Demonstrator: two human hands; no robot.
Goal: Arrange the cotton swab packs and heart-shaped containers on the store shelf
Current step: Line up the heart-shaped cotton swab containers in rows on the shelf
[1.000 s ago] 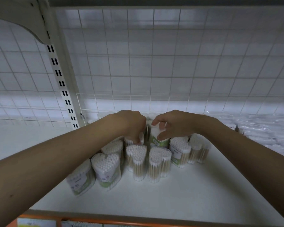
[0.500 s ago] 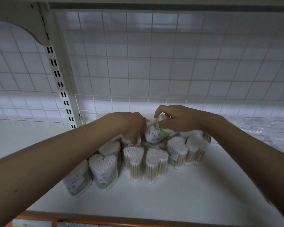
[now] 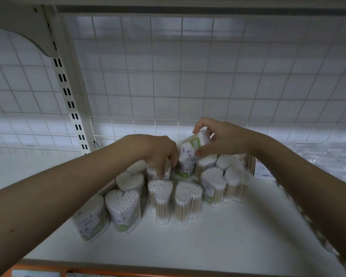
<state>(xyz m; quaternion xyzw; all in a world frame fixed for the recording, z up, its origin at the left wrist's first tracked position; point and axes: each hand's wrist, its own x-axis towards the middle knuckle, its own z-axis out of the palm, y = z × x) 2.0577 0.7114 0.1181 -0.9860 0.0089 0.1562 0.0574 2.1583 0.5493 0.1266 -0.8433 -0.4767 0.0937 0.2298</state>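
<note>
Several clear heart-shaped containers of cotton swabs [image 3: 160,198] stand clustered on the white shelf [image 3: 218,242]. My right hand [image 3: 221,136] grips one heart-shaped container [image 3: 192,146] with a green and white label, lifted and tilted above the back of the cluster. My left hand [image 3: 158,152] reaches down into the cluster, its fingertips touching the top of a container [image 3: 158,172] in the back row; whether it grips is hidden.
A wire grid back panel [image 3: 188,76] closes the shelf behind. A slotted upright [image 3: 68,92] stands at left. Flat plastic-wrapped cotton swab packs [image 3: 328,156] lie at the right. An orange price rail [image 3: 108,272] runs along the front edge.
My right hand has lifted the labelled container up out of the cluster and tilted it. My left hand has stayed on the back row.
</note>
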